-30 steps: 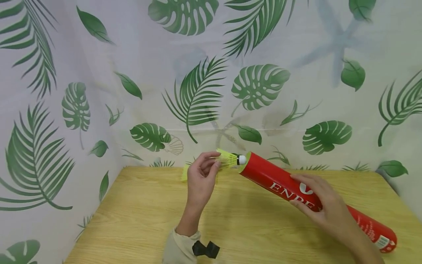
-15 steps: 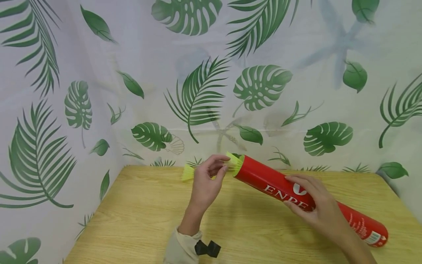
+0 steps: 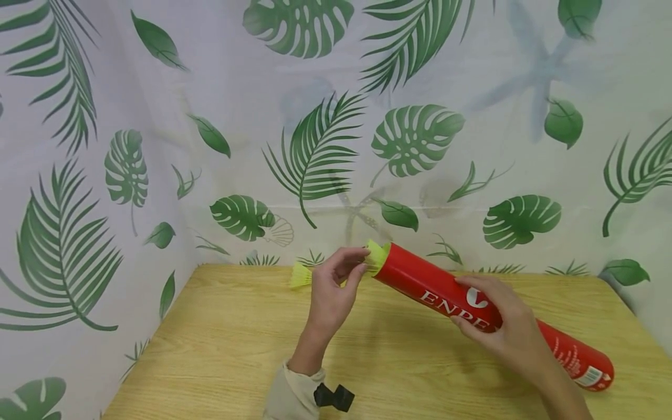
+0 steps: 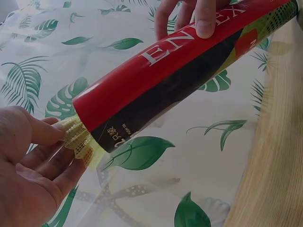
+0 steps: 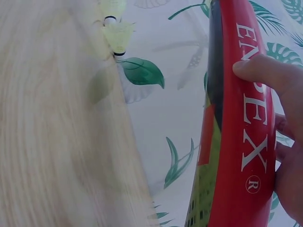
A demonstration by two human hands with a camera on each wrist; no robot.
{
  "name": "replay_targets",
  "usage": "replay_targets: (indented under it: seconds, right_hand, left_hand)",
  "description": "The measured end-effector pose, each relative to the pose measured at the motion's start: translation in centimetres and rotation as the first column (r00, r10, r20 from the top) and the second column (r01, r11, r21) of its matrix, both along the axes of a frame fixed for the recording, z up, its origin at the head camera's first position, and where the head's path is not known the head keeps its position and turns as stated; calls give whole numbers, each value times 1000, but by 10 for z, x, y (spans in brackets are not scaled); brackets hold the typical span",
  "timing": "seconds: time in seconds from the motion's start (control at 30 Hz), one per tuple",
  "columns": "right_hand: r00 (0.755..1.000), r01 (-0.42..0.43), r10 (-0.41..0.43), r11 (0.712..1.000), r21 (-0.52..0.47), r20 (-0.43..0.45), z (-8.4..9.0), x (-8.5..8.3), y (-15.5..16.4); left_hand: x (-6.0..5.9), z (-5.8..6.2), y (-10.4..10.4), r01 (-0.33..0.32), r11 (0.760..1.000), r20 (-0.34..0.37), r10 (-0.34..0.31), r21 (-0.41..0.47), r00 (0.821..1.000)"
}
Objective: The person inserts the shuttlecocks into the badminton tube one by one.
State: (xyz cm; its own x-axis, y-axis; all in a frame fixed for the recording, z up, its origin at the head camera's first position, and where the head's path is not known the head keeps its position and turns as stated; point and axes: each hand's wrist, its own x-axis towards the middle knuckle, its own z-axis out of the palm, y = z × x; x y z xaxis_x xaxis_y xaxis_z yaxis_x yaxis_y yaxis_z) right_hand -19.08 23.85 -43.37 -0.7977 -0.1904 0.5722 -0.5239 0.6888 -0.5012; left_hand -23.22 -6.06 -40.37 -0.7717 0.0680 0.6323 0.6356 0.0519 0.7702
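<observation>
A long red shuttlecock tube (image 3: 436,283) slants across the head view, its mouth up and to the left. My right hand (image 3: 511,326) grips it around the middle; in the right wrist view the thumb (image 5: 255,71) lies over the white lettering. At the mouth, my left hand (image 3: 336,283) pinches the skirt of a yellow shuttlecock (image 3: 376,258) between thumb and fingers. The left wrist view shows the skirt's wide end (image 4: 78,137) sticking out, while its cork is hidden inside the tube.
Behind the left hand, a yellow shuttlecock (image 3: 300,275) lies near the back edge of the wooden table (image 3: 220,326). Two shuttlecocks appear there in the right wrist view, the nearer one (image 5: 119,38) cork toward the camera. A leaf-patterned cloth (image 3: 325,76) rises behind the table.
The shuttlecock's cork, outside the mouth a second ago, has gone into the tube with part of the skirt. My left hand has moved right, and the tube has shifted slightly left.
</observation>
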Motion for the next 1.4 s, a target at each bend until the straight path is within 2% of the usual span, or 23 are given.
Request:
replay_targets:
  seconds: [0.23,0.5,0.7,0.93,1.1,1.4]
  right_hand:
    - [1000,-8,8,1000,4,22,5,-1,1]
    - [1000,-17,17,1000,6,21,7,-5,-2]
    - [999,-41,40,999,10,14,6,-4,-6]
    - [999,-28,28,999,21,17,7,-3,-5]
    - [1000,-20,19,999,31,5,9,-2,-4]
    - [1000,-19,19,999,34,4,9,-3,-3]
  left_hand:
    - [0,-3,3,4,1000,38,-4,-4,999]
    - [-2,-6,4,-16,1000,20,16,9,1000]
    - [-2,-8,8,-7,1000,38,7,-9,999]
    - [-1,-10,10,74,997,84,-73,-12,994]
    - [0,-8,9,133,990,107,-127,-50,986]
    - [0,-8,10,152,982,125,-138,-109,983]
